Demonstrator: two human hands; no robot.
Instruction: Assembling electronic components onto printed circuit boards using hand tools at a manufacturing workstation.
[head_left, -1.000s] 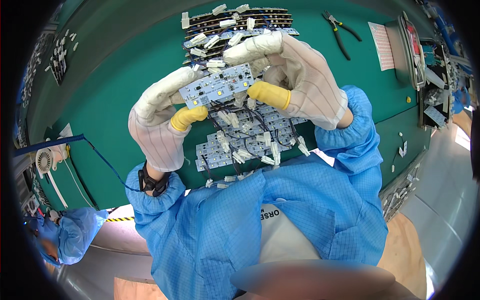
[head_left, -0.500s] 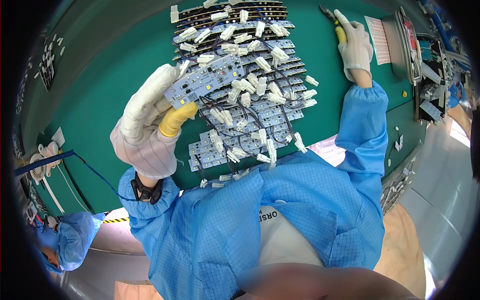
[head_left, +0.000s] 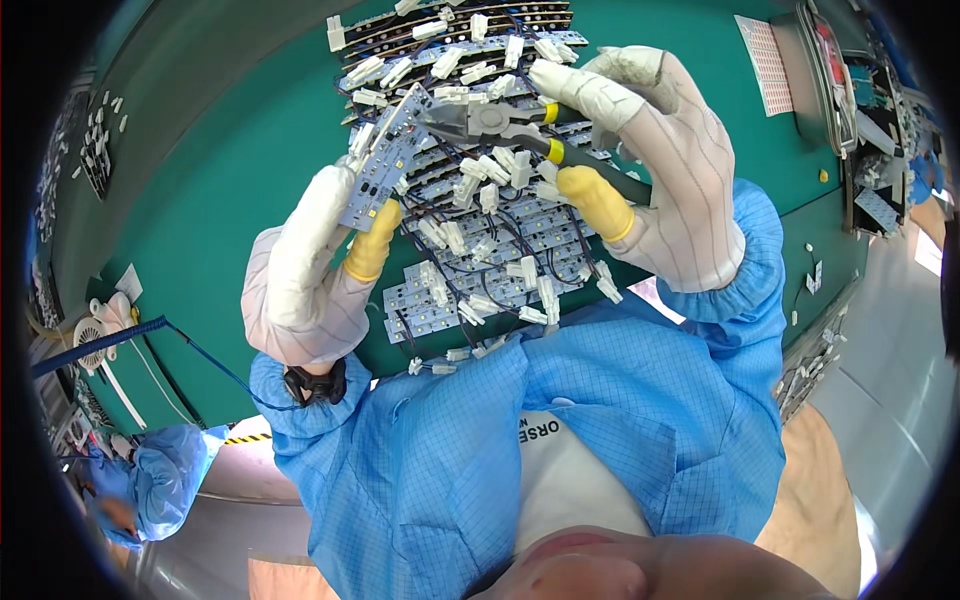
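A small LED circuit board (head_left: 388,160) is pinched upright and tilted in my gloved left hand (head_left: 318,250), with the yellow thumb tip on its lower end. My gloved right hand (head_left: 665,160) grips a pair of pliers (head_left: 492,122) with dark handles and yellow bands. The pliers' jaws point left and reach the board's right edge; whether they bite on it I cannot tell. Beneath both hands lie overlapping rows of similar LED boards (head_left: 545,235), with dark wires and white plug connectors (head_left: 522,168) spread over them.
On the green mat (head_left: 220,200), a label sheet (head_left: 764,65) lies far right beside a metal tin (head_left: 812,75). A small white fan (head_left: 90,335) stands at left. A blue coiled cord (head_left: 205,362) runs to my left wrist strap. Another person's blue sleeve (head_left: 165,480) shows lower left.
My right hand has picked up the pliers from the far right and brought them to the board. My left hand has turned the board steeper.
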